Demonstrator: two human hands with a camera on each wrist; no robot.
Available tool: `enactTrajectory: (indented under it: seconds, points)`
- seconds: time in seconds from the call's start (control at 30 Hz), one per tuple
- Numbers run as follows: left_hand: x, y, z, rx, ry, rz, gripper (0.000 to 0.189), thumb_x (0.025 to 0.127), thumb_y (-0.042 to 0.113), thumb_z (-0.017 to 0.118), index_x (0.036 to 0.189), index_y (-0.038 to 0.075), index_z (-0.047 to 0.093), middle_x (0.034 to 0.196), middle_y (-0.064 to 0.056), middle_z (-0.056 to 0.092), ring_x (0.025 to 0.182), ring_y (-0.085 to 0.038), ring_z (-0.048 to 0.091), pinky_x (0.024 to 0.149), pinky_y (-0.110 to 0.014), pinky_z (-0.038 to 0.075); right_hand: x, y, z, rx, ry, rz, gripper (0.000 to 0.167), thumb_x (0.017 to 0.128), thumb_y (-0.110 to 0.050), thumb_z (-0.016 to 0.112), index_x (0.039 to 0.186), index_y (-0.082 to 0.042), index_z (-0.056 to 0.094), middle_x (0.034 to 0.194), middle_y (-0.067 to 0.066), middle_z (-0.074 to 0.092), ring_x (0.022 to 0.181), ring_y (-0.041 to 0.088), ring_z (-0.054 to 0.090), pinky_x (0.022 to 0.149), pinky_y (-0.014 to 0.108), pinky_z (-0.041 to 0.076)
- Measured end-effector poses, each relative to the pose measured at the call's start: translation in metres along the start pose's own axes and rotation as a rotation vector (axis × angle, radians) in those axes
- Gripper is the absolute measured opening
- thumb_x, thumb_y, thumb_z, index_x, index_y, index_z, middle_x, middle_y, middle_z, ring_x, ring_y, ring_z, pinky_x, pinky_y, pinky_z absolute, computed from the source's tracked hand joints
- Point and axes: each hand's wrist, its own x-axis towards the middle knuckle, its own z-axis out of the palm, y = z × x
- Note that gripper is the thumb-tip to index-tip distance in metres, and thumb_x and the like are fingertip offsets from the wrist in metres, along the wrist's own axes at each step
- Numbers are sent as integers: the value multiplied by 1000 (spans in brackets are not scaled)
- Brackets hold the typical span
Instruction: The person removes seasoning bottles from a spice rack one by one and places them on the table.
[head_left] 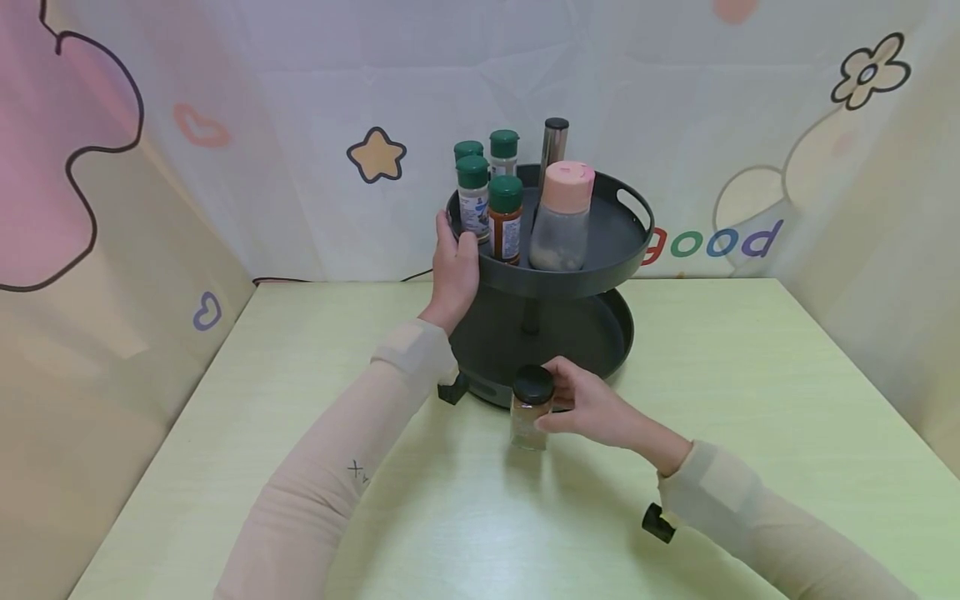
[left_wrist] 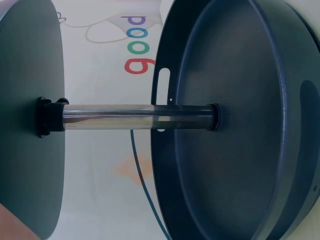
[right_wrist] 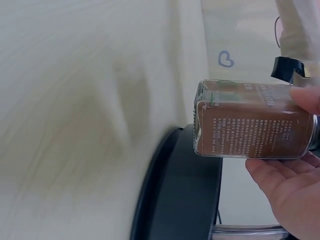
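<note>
In the head view, my left hand (head_left: 455,279) grips the left rim of the upper tray (head_left: 517,279) of a dark two-tier round rack, thumb up near the bottles. My right hand (head_left: 596,408) holds a square glass spice jar (head_left: 529,427) with a black lid, upright in front of the lower tray (head_left: 592,333). Brown powder and printed text show on the jar (right_wrist: 250,122) in the right wrist view, where thumb and fingers (right_wrist: 280,175) lie on opposite sides. A metal post (left_wrist: 135,117) joins the two tiers in the left wrist view.
Several green-capped spice bottles (head_left: 506,221) stand at the upper tray's left. Beside them are a pink-capped bottle (head_left: 562,221) and a tall metallic cylinder (head_left: 553,143) with a black top. A printed curtain (head_left: 300,167) hangs behind the pale table (head_left: 315,358).
</note>
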Motion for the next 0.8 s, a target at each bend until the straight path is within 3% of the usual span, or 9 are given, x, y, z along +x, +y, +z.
enactTrajectory:
  seconds: [0.53, 0.8]
  points:
    - [0, 0, 0, 4, 0, -1, 63, 89, 31, 30, 142, 23, -4, 150, 10, 3, 137, -12, 12, 111, -38, 14, 2, 19, 10, 34, 4, -17, 43, 73, 0, 64, 110, 2, 41, 110, 20, 60, 99, 23, 58, 85, 22, 46]
    - [-1, 1, -1, 7, -5, -6, 63, 89, 31, 29, 142, 22, -4, 150, 9, 2, 137, -11, 10, 111, -37, 13, 3, 28, 13, 56, -6, -39, 43, 73, 3, 64, 109, 2, 41, 108, 21, 61, 93, 17, 60, 83, 26, 47]
